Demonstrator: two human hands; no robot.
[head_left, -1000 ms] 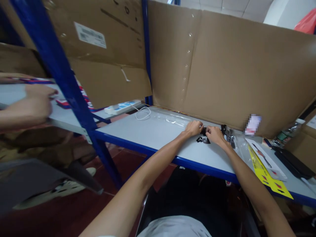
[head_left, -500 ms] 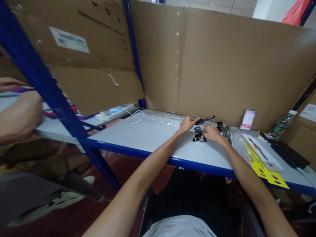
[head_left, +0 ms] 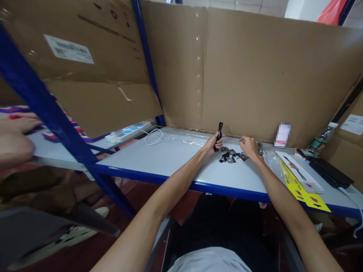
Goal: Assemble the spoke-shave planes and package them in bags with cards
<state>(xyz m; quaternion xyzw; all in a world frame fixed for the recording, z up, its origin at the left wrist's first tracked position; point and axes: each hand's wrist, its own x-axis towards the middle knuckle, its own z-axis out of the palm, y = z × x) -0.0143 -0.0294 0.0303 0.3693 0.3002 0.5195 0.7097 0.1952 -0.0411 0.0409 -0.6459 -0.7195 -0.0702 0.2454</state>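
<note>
Left grip (head_left: 214,144) wrapped around black tool (head_left: 220,127), right grip (head_left: 248,146) unclear, yellow card (head_left: 293,189) with illegible print

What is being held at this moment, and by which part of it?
The left grip holds a black tool around its lower part, the upper end sticking out above. Whether the right grip holds something cannot be told.

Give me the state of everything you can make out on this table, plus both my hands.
Left hand: closed around the black handle
Black handle: held nearly upright
Right hand: fingers bent; can't tell if holding anything
Small metal pieces: loose, scattered
Bottle: capped
White card: flat, picture side up
Yellow cards: flat, partly covered
Black case: lying flat
White cable: loosely looped
</note>
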